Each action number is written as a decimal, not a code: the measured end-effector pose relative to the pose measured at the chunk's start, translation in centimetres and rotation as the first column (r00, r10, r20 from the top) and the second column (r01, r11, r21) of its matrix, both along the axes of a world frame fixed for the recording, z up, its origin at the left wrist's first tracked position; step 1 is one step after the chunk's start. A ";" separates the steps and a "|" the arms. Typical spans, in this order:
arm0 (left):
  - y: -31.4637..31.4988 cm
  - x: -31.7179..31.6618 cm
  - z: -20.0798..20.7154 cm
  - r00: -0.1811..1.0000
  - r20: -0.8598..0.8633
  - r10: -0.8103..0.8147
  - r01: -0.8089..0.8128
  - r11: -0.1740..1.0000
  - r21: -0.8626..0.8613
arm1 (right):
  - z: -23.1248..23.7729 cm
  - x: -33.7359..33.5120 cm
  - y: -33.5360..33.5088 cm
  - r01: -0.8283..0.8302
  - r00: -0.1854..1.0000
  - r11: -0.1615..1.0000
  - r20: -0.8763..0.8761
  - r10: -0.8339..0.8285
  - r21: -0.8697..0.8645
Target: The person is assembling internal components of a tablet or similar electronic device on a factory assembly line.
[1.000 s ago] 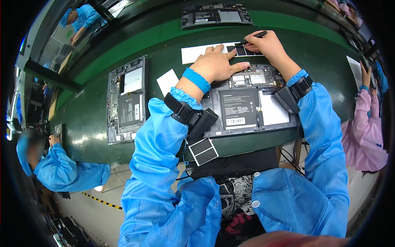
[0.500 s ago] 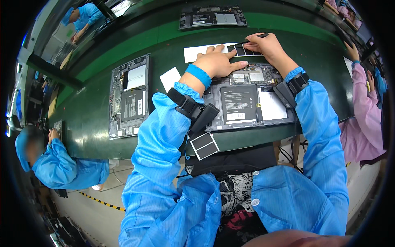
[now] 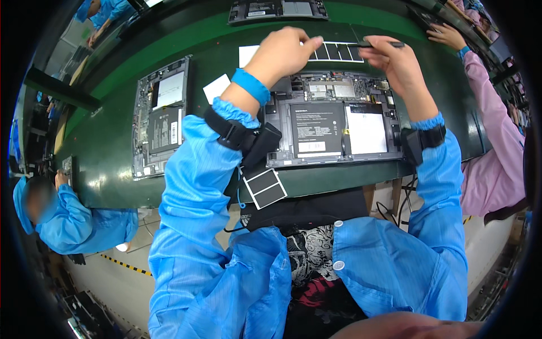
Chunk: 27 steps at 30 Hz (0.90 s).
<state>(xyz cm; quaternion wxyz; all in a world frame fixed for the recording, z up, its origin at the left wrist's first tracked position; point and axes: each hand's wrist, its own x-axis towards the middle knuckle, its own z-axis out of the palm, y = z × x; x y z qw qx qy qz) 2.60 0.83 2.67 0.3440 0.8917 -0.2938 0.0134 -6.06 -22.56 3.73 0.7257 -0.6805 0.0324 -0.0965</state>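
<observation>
My left hand (image 3: 285, 53) is raised over the white sheet (image 3: 248, 55) beyond the opened tablet-like device. Its thumb and fingers come together at the sheet's black pads (image 3: 333, 52); anything between them is hidden. My right hand (image 3: 392, 62), at the right end of that sheet, grips a slim black pointed tool (image 3: 397, 44), held nearly level with its tip to the left. Between my forearms lies the device (image 3: 275, 121), its circuit board, black battery (image 3: 317, 127) and white panel (image 3: 366, 130) exposed.
A second opened device (image 3: 144, 121) lies at left and a third (image 3: 276, 17) at the far edge. A blank white card (image 3: 217, 89) sits beside my left wrist. A card with black pads (image 3: 265, 188) overhangs the near table edge. Co-workers sit at both sides.
My left hand has lifted off the sheet from lying flat, its fingers drawn in. My right hand has moved right with the tool, whose tip has left the pads. The whole view has shifted slightly.
</observation>
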 end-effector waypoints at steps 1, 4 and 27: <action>0.0 -0.6 0.8 0.999 -0.034 0.033 -0.034 0.998 -0.049 | -0.3 -1.1 0.6 0.026 0.998 0.999 -0.064 -0.028 -0.026; -0.1 -3.3 3.3 0.951 -0.306 -0.037 0.038 0.999 -0.001 | -1.0 -2.8 0.9 0.047 0.992 0.998 -0.116 -0.051 -0.041; -2.3 -4.1 1.8 0.912 -0.406 -0.053 0.119 0.983 0.141 | -2.1 -4.4 2.3 0.040 0.999 0.984 0.034 -0.035 -0.171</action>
